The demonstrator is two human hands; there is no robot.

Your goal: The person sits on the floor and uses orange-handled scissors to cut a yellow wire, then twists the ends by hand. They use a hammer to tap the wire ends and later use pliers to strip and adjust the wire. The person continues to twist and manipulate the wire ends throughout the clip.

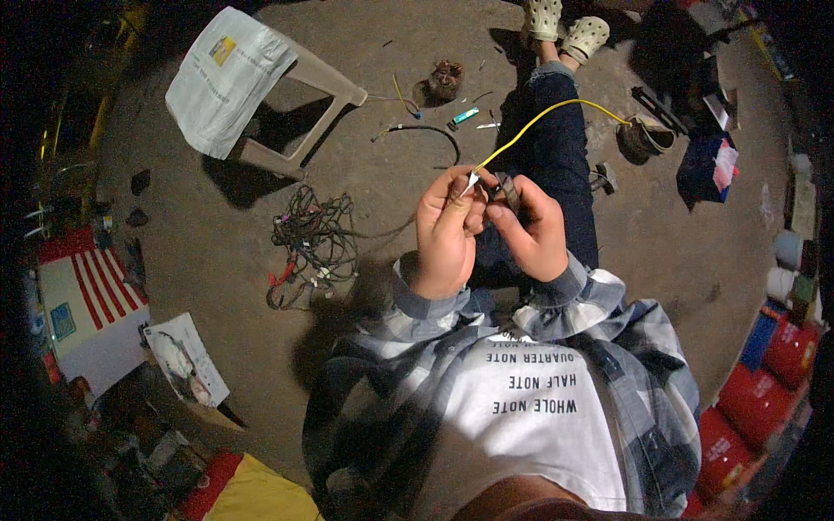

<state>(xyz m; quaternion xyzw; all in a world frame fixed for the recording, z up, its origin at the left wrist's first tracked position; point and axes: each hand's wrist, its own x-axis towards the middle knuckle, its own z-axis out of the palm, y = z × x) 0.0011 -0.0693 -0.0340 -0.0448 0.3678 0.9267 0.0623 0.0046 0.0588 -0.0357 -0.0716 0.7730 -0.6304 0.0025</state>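
My left hand [446, 233] is closed in front of my chest, pinching a small white connector [472, 181] at the end of a yellow wire [556, 108]. That wire arches forward and right, down to a round, worn container [645, 139]. Close beside it, my right hand [532, 233] is closed on a small dark piece [507, 193], whose kind I cannot make out. The fingertips of both hands nearly meet, hiding part of what lies between them. From the left hand's side, a dark cable runs to a tangled wiring harness [314, 234] on the floor.
A beige plastic stool [334, 85] with a white sack [228, 80] over it stands front left. Short wire pieces, a turquoise lighter-like object [464, 116] and a brown clump [446, 80] lie ahead. My outstretched leg [556, 148] lies right of centre; a dark blue box [702, 169] sits farther right.
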